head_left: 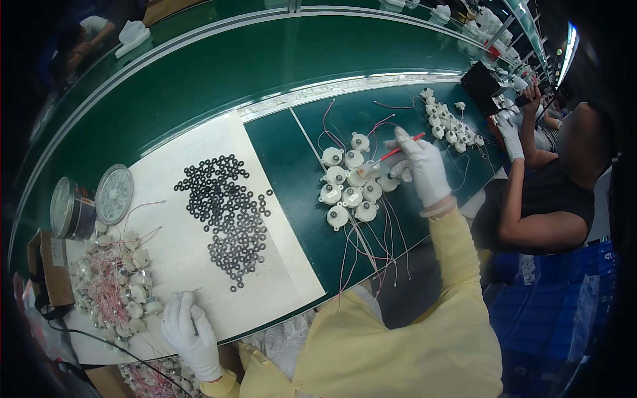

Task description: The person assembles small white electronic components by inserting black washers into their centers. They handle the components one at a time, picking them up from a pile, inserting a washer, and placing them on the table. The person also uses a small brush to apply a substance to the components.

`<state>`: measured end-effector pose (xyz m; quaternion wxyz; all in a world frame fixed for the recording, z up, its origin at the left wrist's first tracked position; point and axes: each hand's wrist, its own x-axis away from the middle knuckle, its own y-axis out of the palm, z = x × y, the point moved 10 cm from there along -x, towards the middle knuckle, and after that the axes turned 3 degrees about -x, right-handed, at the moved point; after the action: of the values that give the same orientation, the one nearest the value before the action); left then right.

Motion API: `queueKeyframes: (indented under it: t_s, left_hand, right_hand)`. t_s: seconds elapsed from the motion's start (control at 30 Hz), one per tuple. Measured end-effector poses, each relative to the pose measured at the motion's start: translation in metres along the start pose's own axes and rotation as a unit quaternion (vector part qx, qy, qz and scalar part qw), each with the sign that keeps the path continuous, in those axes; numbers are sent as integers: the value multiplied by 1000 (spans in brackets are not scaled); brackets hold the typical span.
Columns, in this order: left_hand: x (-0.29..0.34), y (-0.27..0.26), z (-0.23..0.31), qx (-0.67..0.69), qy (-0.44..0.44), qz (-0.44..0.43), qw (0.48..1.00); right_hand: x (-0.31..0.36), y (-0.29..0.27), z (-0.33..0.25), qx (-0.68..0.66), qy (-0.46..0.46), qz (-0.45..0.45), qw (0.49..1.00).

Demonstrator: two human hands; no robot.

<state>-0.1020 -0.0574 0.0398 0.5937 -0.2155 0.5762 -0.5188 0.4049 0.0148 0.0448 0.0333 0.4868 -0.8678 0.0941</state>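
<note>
My right hand (423,167), in a white glove, grips a slender red-handled brush (393,153). The brush slants down to the left, and its pale tip is at a cluster of small round white motors (351,196) with pink and white wires. Most of these motors show a dark knob or shaft on top. Whether the tip touches one I cannot tell. My left hand (189,331), also gloved, lies at the near table edge with fingers loosely extended and nothing visible in them. Beside it is a heap of similar wired motors (126,285).
Many black rings (225,199) lie spread on a white sheet (285,255). A round tin (63,205) and its lid (114,194) stand at the left by a cardboard box (52,265). More motors (441,119) sit far right, near a co-worker (551,192).
</note>
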Motion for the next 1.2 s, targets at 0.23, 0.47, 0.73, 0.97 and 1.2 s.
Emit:
queueKeyframes:
  t_s: [0.23, 0.47, 0.73, 0.97, 1.2]
  left_hand:
    - [0, -1, 0, 3, 2, 6, 1000]
    - [-1, -2, 2, 1, 10, 10, 1000]
    - [0, 0, -1, 2, 0, -1, 1000]
    - [3, 3, -4, 5, -15, -18, 1000]
    - [1, 2, -3, 1, -17, -23, 1000]
  right_hand:
    - [-5, 3, 12, 1, 19, -17, 1000]
    - [-7, -1, 16, 3, 16, -15, 1000]
    - [-10, -14, 19, -4, 6, 7, 1000]
    - [4, -25, -1, -36, -58, -4, 998]
    - [30, -22, -23, 61, -195, -93, 975]
